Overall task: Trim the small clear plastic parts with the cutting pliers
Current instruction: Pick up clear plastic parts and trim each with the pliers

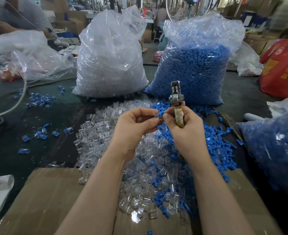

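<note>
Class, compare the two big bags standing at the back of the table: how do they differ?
The left bag holds clear parts; the right bag holds blue ones. The left bag's top rises to a crumpled peak, while the right bag's top is broader and flatter. Both are transparent plastic, upright and side by side.

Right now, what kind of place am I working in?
Probably a factory assembly bench. Two big sacks, one of clear parts and one of blue parts, stand behind loose piles of both, and your right hand holds cutting pliers.

Bulging bag of blue parts [194, 72], red bag [282, 68] far right, cardboard sheet [43, 197] nearest.
</note>
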Available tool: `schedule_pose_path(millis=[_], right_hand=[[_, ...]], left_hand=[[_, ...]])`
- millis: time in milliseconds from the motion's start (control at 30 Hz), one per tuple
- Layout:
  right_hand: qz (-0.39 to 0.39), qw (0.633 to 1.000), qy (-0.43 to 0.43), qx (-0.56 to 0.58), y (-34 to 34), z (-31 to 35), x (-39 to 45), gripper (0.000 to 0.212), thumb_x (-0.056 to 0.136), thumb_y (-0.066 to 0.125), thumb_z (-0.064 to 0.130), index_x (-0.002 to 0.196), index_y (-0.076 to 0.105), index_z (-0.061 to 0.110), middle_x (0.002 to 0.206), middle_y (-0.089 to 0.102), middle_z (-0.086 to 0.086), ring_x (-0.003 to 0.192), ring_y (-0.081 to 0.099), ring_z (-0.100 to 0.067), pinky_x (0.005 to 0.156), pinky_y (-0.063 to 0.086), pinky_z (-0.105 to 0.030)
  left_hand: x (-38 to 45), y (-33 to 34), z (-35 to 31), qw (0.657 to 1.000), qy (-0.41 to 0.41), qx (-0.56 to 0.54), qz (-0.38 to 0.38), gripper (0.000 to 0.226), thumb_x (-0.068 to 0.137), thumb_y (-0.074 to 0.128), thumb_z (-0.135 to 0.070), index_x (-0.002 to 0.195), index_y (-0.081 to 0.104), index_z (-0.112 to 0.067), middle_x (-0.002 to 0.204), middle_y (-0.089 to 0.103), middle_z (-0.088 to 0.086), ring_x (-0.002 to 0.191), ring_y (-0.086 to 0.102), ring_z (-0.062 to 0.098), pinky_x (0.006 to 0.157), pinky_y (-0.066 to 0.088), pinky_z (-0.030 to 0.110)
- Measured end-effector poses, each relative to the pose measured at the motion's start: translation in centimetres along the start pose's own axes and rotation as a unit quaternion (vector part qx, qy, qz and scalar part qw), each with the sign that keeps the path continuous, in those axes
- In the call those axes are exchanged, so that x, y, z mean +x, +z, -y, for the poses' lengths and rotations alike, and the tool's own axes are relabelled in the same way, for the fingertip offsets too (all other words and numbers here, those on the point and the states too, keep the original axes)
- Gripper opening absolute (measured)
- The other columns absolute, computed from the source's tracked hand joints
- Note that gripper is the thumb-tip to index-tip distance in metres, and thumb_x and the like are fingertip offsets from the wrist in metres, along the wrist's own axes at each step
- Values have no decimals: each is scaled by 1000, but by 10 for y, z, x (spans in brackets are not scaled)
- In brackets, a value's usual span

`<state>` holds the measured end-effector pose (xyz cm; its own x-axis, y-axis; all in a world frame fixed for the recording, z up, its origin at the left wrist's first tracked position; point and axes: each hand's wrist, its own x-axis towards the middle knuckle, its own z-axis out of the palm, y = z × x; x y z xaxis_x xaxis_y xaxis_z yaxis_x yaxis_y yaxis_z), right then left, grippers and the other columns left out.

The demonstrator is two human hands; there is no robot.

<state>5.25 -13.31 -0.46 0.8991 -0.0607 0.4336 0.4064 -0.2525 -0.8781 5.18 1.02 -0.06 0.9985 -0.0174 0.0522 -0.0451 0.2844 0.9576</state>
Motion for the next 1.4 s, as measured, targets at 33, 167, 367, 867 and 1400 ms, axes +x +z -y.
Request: schedule_pose_path(millis=[33, 167, 367, 867, 1400], right_hand=[[-2, 1000, -1, -6, 0, 0, 0, 18, 92, 67, 13, 83, 62, 28, 80, 68, 11, 71, 63, -2, 66, 51, -14], [-6, 999, 7, -32, 2, -3, -1, 11, 91, 68, 18, 83, 63, 25, 75, 67, 5, 71, 63, -11, 67, 53, -29], [-5, 999, 8, -54, 3, -5, -1, 7, 91, 68, 21, 85, 64, 20, 69, 63, 11, 60, 55, -3, 56, 46, -20], [54, 993, 52, -87, -8, -10, 4, 8, 89, 66, 20, 89, 66, 28, 76, 67, 15, 63, 58, -5, 61, 51, -28], [182, 964, 69, -181, -17, -11, 3, 10, 86, 66, 18, 95, 61, 20, 85, 65, -3, 79, 60, -29, 76, 53, -51]], left_hand=[[0, 0, 0, 1000, 9, 13, 0, 19, 80, 71, 6, 89, 71, -12, 87, 77, 8, 83, 74, 18, 68, 56, 21], [0, 0, 2, 998, 42, 53, -4, 22, 80, 72, 6, 86, 71, -15, 82, 77, 3, 80, 73, 13, 69, 55, 19], [2, 1, 4, 997, 46, 64, -10, 23, 77, 76, 6, 91, 74, -12, 86, 76, 5, 82, 71, 12, 77, 56, 23], [4, 2, 1, 994, 43, 69, -67, 20, 82, 74, 1, 94, 74, -15, 90, 76, 5, 82, 69, 13, 75, 57, 23], [4, -2, 0, 992, 89, 31, -79, 26, 80, 72, 10, 93, 69, -13, 81, 75, -2, 80, 70, 9, 75, 58, 23]])
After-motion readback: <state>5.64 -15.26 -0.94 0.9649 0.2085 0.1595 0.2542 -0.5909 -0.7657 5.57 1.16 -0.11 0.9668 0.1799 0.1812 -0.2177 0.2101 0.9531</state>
